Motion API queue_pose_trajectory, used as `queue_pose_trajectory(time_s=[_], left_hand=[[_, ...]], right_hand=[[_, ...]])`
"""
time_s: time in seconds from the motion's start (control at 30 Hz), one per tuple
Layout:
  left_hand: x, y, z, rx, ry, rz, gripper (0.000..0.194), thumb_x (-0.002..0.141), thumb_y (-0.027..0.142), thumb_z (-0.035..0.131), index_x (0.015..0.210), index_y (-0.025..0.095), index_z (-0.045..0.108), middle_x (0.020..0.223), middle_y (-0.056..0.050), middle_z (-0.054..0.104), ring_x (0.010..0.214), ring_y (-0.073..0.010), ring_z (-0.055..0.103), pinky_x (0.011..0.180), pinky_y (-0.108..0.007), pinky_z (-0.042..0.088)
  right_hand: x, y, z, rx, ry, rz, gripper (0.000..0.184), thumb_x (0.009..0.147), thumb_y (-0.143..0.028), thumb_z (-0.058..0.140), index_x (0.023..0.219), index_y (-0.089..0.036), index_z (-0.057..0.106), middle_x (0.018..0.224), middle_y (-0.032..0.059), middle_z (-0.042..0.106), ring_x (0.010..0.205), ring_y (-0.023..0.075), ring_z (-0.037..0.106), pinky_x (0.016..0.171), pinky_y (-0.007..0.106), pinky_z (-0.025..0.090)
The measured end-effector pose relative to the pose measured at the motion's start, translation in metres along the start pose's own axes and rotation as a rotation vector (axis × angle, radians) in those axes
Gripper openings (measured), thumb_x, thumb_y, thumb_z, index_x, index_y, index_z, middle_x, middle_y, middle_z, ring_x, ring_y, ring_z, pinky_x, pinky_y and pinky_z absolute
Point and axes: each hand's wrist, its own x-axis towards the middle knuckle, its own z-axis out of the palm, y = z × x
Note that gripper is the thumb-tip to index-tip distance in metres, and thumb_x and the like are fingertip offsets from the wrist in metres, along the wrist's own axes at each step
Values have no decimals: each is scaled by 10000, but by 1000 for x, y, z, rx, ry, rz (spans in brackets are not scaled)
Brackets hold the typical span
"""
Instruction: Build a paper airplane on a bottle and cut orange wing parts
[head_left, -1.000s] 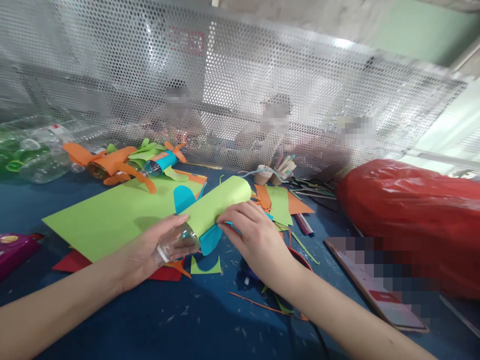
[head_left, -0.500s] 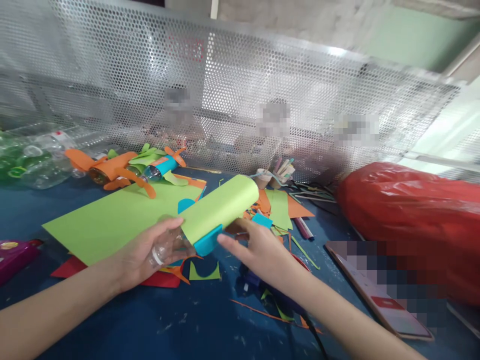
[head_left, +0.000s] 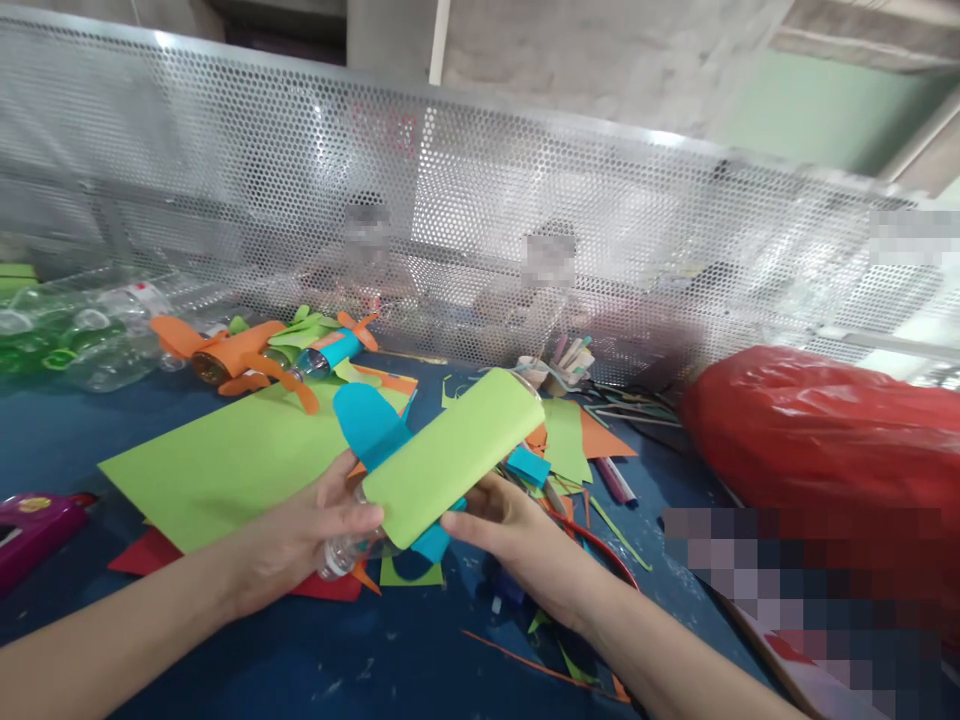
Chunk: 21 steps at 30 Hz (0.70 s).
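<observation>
A clear plastic bottle (head_left: 341,556) wrapped in light green paper (head_left: 459,455) is held tilted above the table, its neck toward the lower left. Rounded blue paper flaps (head_left: 369,420) stick out from both sides of the wrap. My left hand (head_left: 319,525) is closed around the neck end, thumb on the edge of the green paper. At the lower side, my right hand (head_left: 510,520) has its thumb by the near blue flap, with its other fingers hidden under the bottle. Below lie a green offcut (head_left: 411,571) and a large green sheet (head_left: 225,460).
Paper-covered bottle models, one orange (head_left: 244,355) and one blue (head_left: 330,350), stand behind the sheet. Clear bottles (head_left: 112,345) lie at far left, a purple tool (head_left: 37,530) nearer. A red bag (head_left: 810,450) sits right. Behind a perforated metal screen (head_left: 465,210) are people.
The bottle has rolled in my hands, so the far blue flap now shows more and the near one less. My left thumb has shifted onto the paper's edge. The camera view has tilted up slightly.
</observation>
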Motion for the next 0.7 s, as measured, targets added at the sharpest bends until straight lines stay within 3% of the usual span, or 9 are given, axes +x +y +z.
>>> queue_pose_trajectory(time_s=[0.13, 0.33, 0.5, 0.6, 0.7], left_hand=[[1, 0, 1, 39, 10, 52, 878, 778, 156, 765, 1469, 412, 287, 1529, -43, 406, 1261, -335, 527, 858, -352, 530], [4, 1, 3, 64, 13, 54, 765, 721, 169, 801, 1397, 290, 466, 1424, -108, 532, 1185, -333, 586, 801, -337, 539], [4, 1, 3, 106, 15, 68, 617, 743, 156, 779, 1308, 282, 567, 1409, -81, 555, 1084, -274, 645, 792, -325, 544], [5, 2, 5, 157, -11, 75, 678, 759, 158, 764, 1373, 293, 509, 1420, -76, 548, 1131, -284, 623, 775, -316, 547], [5, 3, 7, 175, -13, 86, 740, 781, 152, 748, 1431, 312, 432, 1435, -61, 538, 1223, -280, 565, 872, -334, 529]], right_hand=[[2, 1, -4, -121, 36, -38, 418, 735, -359, 801, 1100, -237, 637, 1237, 73, 674, 1195, 282, 594, 1073, 486, 413], [6, 2, -9, -330, 145, -176, 450, 693, -385, 800, 1082, -236, 629, 1171, 93, 681, 1156, 290, 595, 1018, 490, 450], [4, 0, -8, -380, 173, -67, 367, 717, -420, 766, 992, -212, 643, 1101, 89, 703, 1032, 265, 639, 929, 433, 490], [2, -1, -7, -369, 148, -22, 279, 735, -426, 753, 865, -199, 656, 960, 65, 724, 916, 238, 657, 848, 393, 512], [2, 2, -7, -346, 145, -20, 262, 728, -421, 762, 803, -208, 629, 864, 33, 715, 807, 212, 661, 763, 367, 529]])
